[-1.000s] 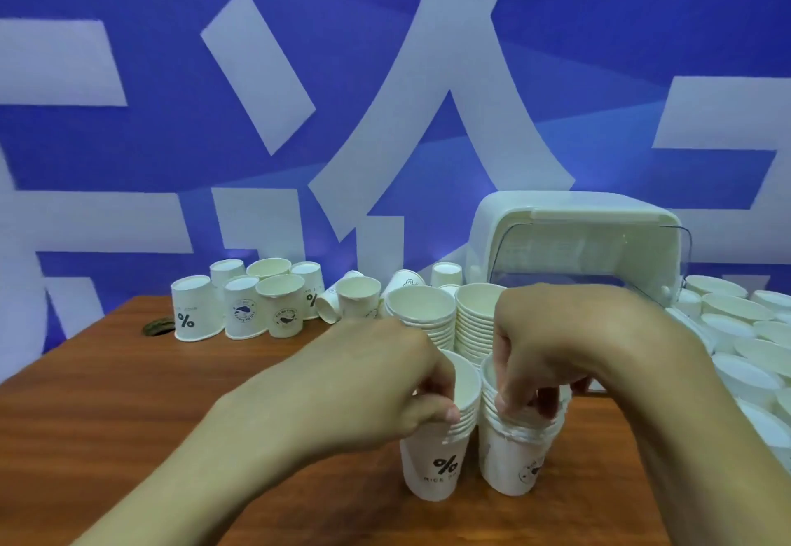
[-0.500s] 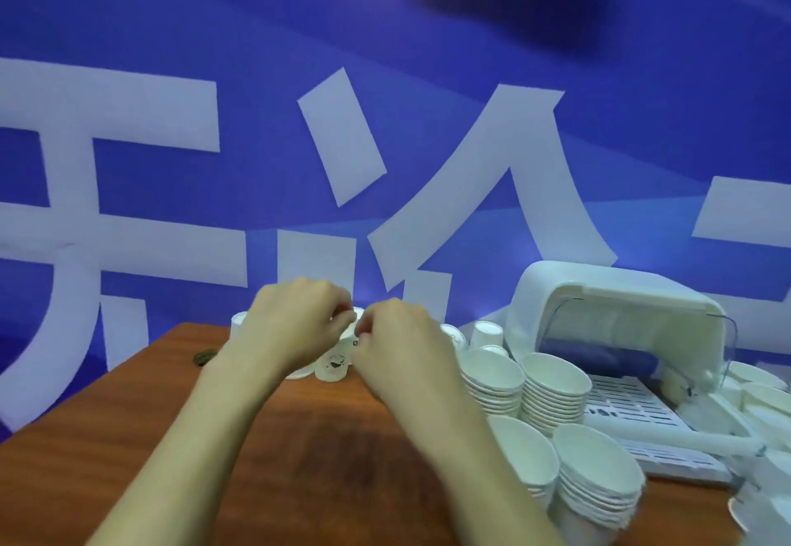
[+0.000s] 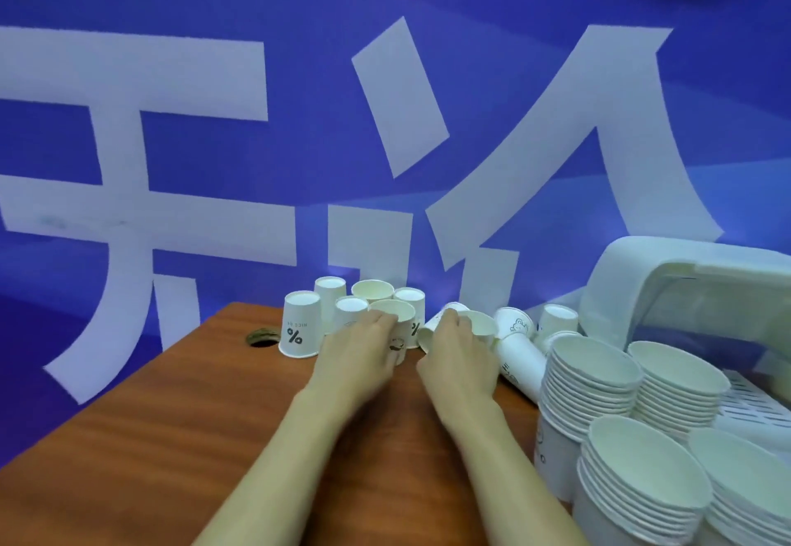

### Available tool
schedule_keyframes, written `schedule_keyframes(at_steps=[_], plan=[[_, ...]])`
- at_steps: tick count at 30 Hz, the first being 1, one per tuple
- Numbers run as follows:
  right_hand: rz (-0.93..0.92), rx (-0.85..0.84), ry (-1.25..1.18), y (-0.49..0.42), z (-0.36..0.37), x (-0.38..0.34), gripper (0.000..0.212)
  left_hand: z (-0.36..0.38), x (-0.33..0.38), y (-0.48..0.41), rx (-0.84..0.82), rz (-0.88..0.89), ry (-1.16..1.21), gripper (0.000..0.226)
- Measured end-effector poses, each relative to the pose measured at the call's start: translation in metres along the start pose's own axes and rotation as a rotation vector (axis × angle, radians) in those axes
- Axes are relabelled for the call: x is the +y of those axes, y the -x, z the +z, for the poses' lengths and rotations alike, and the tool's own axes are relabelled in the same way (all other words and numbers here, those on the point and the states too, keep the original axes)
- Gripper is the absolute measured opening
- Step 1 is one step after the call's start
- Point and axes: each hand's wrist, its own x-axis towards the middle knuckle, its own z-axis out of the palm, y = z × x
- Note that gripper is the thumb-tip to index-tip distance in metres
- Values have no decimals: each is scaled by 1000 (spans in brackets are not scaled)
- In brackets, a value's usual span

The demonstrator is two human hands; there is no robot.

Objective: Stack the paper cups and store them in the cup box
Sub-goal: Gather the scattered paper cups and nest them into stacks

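Fingers of the left hand (image 3: 364, 357) curl round an upright paper cup (image 3: 394, 314) among the loose cups (image 3: 301, 329) at the table's (image 3: 171, 438) far edge, while the right hand (image 3: 456, 357) grips a tilted cup (image 3: 481, 325) just beside. Stacked cups (image 3: 593, 378) stand to the right, before the white cup box (image 3: 685, 284).

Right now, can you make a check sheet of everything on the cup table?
Surface: brown wooden table, with a round hole near its far edge.
Job's things: loose paper cups at the far edge, some upside down; four cup stacks at right; white cup box open behind them.
Clutter: nothing seen.
Grippers: left hand grips an upright cup; right hand grips a tipped cup.
Cables: nothing seen.
Surroundings: blue wall with big white characters.
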Motion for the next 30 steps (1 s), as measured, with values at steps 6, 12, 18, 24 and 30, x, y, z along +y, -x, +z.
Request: schedule_keyframes(at_steps=[6,12,18,24,30], plan=[[40,-19,-45,-1,-5,11,27,3,1,3,51,-9,-41,18],[22,22,-106,4,-31,9,9,-26,18,-2,23,-47,-224,18],[-62,-65,-42,7,-49,8,12,-68,42,3,-150,-78,-337,11],[-161,-71,-86,15,-77,1,18,-106,72,15,-162,-70,-394,29],[-201,115,-103,29,-136,-4,26,-163,104,40,269,22,-372,26]])
